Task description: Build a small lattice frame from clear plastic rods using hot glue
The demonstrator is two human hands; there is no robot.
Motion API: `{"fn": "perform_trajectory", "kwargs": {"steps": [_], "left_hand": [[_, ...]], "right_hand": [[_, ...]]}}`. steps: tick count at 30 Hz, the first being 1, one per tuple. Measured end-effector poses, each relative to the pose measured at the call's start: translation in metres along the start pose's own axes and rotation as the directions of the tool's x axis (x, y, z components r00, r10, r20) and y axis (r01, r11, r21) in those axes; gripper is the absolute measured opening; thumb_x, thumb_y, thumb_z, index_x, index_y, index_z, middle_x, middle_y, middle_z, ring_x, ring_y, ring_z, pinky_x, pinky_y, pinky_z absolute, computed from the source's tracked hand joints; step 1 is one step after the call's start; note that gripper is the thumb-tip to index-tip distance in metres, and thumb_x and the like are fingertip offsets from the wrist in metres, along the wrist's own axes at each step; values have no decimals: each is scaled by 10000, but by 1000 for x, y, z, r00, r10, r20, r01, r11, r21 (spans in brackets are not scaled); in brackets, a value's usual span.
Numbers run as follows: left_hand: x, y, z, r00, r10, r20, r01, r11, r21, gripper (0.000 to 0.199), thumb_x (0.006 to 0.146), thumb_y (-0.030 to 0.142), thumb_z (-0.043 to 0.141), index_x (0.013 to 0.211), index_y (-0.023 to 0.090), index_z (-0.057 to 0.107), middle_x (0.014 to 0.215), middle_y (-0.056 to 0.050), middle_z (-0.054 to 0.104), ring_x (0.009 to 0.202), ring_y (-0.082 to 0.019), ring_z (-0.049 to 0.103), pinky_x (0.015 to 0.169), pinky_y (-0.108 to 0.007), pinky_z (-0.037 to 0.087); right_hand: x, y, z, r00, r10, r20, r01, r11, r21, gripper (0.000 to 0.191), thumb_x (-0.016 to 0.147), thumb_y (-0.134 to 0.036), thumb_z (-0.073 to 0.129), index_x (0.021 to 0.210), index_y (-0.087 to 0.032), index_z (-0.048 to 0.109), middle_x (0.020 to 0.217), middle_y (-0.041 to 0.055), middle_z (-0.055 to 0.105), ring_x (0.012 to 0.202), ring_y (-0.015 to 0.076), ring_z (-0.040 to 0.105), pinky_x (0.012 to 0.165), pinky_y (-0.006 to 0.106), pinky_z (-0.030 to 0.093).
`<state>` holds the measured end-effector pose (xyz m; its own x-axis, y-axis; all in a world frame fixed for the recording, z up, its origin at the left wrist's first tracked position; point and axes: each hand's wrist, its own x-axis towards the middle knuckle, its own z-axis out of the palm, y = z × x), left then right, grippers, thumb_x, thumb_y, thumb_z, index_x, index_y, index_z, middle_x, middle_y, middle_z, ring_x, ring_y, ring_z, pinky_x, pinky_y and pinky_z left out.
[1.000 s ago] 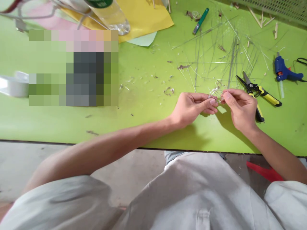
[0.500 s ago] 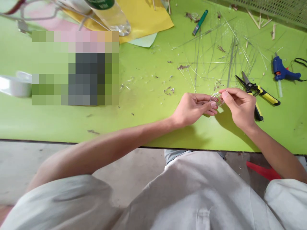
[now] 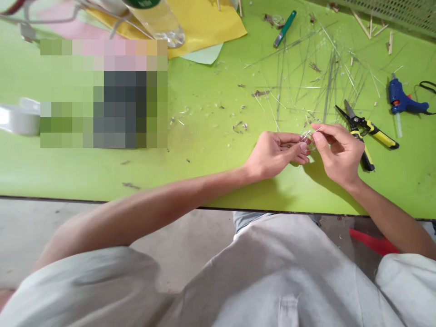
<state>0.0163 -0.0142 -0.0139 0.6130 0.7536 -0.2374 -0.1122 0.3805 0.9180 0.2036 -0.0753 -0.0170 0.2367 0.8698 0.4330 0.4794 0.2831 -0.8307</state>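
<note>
Right of centre on the green table, the left hand and right hand meet over a small clear plastic piece, their fingers clamped on it from both sides. Yellow-handled snips lie just beyond the right hand, with thin clear strips scattered farther away.

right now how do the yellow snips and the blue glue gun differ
The yellow snips are yellow and black with open blades; the blue glue gun has a clear glue stick and black cord. The yellow snips lie nearer the right hand than the blue glue gun. Both rest unheld on the green table.
</note>
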Motion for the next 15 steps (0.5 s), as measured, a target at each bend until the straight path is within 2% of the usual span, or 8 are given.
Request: {"fn": "perform_trajectory", "kwargs": {"steps": [3,10,15], "left_hand": [[0,0,0,1000,10,-2,-10,1000,-8,546,732,554,1094,1018,120,924,920,-122,902,811,-233,894,808,-307,775],[0,1,-1,1000,3,-3,-3,1000,-18,515,740,525,1096,1017,123,930,917,-111,902,790,-218,888,774,-281,766],[-1,0,-2,999,26,27,-26,1000,-1,516,767,563,1073,987,123,919,913,-118,896,805,-240,891,811,-327,775]], "right_hand": [[-1,2,-1,999,-33,0,33,998,-45,213,1084,-439,758,1158,-319,918,1138,62,908,1034,251,851,924,431,730],[0,2,-3,994,-112,7,112,990,-89,164,1063,-363,793,1157,-361,928,1143,51,918,1021,275,863,984,480,729],[1,-1,-3,989,-150,3,148,974,-172,192,1074,-386,747,1119,-363,933,1103,51,921,986,278,870,952,475,743]]}}
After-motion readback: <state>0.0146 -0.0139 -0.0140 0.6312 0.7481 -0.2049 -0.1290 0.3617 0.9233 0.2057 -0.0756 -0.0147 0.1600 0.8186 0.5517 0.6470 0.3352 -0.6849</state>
